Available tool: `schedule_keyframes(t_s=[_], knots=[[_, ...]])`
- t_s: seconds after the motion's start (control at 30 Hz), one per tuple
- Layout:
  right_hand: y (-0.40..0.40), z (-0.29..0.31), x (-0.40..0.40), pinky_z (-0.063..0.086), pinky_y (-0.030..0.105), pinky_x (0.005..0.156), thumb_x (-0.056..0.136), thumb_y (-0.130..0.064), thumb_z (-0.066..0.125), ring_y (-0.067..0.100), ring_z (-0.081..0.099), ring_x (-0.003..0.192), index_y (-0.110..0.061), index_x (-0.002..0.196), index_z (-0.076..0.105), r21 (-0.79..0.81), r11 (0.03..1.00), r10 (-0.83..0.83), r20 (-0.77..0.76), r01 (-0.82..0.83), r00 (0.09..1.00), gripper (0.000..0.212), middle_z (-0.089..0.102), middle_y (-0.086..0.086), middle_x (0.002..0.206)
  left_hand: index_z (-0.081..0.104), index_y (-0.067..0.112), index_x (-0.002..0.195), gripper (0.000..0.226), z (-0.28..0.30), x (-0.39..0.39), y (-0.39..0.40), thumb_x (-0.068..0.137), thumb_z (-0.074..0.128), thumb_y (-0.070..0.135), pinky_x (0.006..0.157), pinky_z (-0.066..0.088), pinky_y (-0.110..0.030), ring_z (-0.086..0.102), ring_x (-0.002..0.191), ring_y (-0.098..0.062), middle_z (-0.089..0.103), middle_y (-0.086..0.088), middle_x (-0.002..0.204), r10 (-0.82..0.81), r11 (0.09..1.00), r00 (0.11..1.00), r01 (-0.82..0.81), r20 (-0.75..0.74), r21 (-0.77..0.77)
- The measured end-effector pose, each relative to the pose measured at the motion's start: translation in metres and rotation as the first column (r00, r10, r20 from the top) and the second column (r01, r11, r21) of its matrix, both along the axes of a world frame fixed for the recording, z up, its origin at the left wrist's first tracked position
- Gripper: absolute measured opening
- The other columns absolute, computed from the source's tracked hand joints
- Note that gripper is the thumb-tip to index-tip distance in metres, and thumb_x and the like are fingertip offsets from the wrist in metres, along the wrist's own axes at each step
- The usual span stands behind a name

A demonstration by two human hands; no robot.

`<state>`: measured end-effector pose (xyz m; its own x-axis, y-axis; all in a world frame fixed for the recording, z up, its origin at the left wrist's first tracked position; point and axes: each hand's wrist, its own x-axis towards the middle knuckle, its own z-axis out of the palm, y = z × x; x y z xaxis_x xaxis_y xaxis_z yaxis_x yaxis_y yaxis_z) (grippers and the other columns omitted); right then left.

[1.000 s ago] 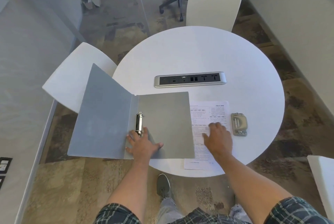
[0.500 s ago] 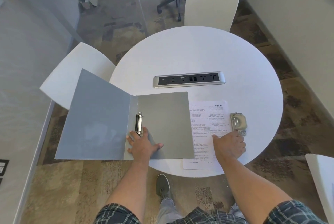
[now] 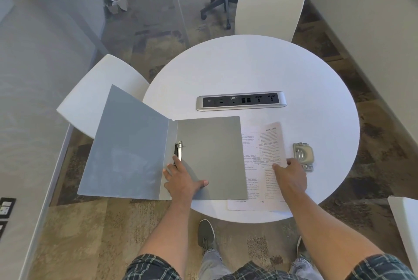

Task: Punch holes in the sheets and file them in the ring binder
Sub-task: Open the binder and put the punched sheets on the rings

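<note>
Round white table (image 3: 248, 65), white chairs (image 3: 269, 6), mottled brown carpet (image 3: 95, 234).

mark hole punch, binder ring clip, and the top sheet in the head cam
hole punch (image 3: 303, 155), head view, on its rounded lever top.
binder ring clip (image 3: 178, 152), head view, on the metal mechanism by the spine.
top sheet (image 3: 270, 144), head view, on its lifted printed right half.

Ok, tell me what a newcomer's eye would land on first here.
First the open grey ring binder, spread over the near left edge of the round white table, with the left hand flat on it beside the metal rings. Next, the printed sheets to its right, one lifted by the right hand, and the hole punch just beyond.
</note>
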<state>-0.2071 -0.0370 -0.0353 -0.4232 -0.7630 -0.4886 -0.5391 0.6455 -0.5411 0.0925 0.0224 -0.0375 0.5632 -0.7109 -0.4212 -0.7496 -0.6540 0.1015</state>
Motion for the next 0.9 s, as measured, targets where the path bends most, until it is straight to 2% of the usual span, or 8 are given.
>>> schedule_keyframes(t_s=[0.1,0.2,0.43,0.53,0.67,0.73,0.8,0.9], knots=[[-0.002,0.002,0.002,0.047,0.032,0.061,0.093,-0.034,0.067,0.019,0.067,0.074,-0.022,0.104,0.058,-0.059,0.998,0.028,0.03,-0.026,0.999,0.018,0.073,-0.002,0.094,-0.003,0.01,0.159,0.149,0.0,0.001,0.001,0.055,0.082,0.076,0.111,0.039,-0.057,0.009,0.155,-0.037,0.012,-0.014,0.166,-0.001,1.0,1.0,0.002,-0.018,0.024],[-0.003,-0.002,0.0,0.053,0.035,0.065,0.094,-0.033,0.067,0.024,0.069,0.078,-0.019,0.108,0.06,-0.048,0.999,0.022,0.038,-0.02,0.999,0.021,0.073,-0.001,0.093,0.011,0.014,0.156,0.139,0.002,0.002,0.003,0.054,0.082,0.075,0.109,0.041,-0.057,0.013,0.154,-0.037,0.016,-0.012,0.165,-0.024,0.999,1.0,0.024,-0.016,0.021],[0.001,-0.011,-0.007,0.053,0.038,0.069,0.095,-0.029,0.068,0.029,0.069,0.084,-0.015,0.114,0.06,-0.026,1.0,0.008,0.027,-0.007,1.0,0.026,0.073,0.006,0.101,0.016,0.012,0.157,0.133,0.005,-0.005,0.012,0.059,0.081,0.073,0.113,0.041,-0.052,0.017,0.153,-0.034,0.021,-0.011,0.164,-0.105,0.994,0.994,0.105,-0.014,0.019],[0.002,-0.012,-0.01,0.05,0.037,0.069,0.096,-0.029,0.064,0.029,0.066,0.083,-0.016,0.116,0.059,0.0,0.999,0.034,-0.028,-0.034,0.999,0.025,0.072,0.005,0.102,0.028,0.009,0.152,0.104,0.006,-0.009,0.014,0.077,0.077,0.062,0.105,0.049,-0.046,0.036,0.143,-0.03,0.037,-0.011,0.153,-0.112,0.992,0.994,0.112,-0.007,-0.055],[-0.002,-0.013,-0.014,0.047,0.038,0.072,0.095,-0.026,0.061,0.033,0.064,0.087,-0.016,0.122,0.057,0.047,0.998,0.049,-0.078,-0.045,0.996,0.029,0.071,0.007,0.104,0.055,0.013,0.132,0.033,0.008,0.0,0.015,0.102,0.054,0.028,0.083,0.052,-0.037,0.062,0.108,-0.025,0.061,-0.005,0.124,-0.143,0.962,0.988,0.152,0.058,-0.225],[-0.003,-0.012,-0.015,0.046,0.038,0.072,0.096,-0.026,0.061,0.031,0.063,0.084,-0.017,0.123,0.057,0.013,1.0,0.028,-0.062,-0.027,0.998,0.029,0.068,0.005,0.097,0.066,0.016,0.118,0.022,0.012,0.008,0.013,0.103,0.049,0.018,0.073,0.05,-0.037,0.065,0.094,-0.026,0.066,-0.004,0.111,-0.134,0.957,0.99,0.14,0.04,-0.255],[-0.004,-0.009,-0.015,0.046,0.037,0.072,0.099,-0.027,0.058,0.026,0.061,0.079,-0.019,0.122,0.057,-0.089,0.996,-0.006,-0.018,0.004,1.0,0.024,0.067,0.003,0.095,0.071,0.018,0.105,0.021,0.015,0.014,0.008,0.101,0.051,0.014,0.067,0.05,-0.035,0.066,0.085,-0.027,0.07,-0.005,0.102,-0.127,0.962,0.992,0.127,0.015,-0.242],[-0.009,-0.001,-0.017,0.049,0.039,0.069,0.102,-0.028,0.051,0.024,0.061,0.076,-0.024,0.112,0.055,-0.279,0.96,-0.014,-0.014,0.009,1.0,0.011,0.068,0.005,0.096,0.075,0.021,0.104,0.02,0.017,0.019,0.003,0.1,0.056,0.017,0.066,0.051,-0.034,0.069,0.086,-0.03,0.074,-0.007,0.096,-0.122,0.967,0.993,0.117,-0.005,-0.225]])
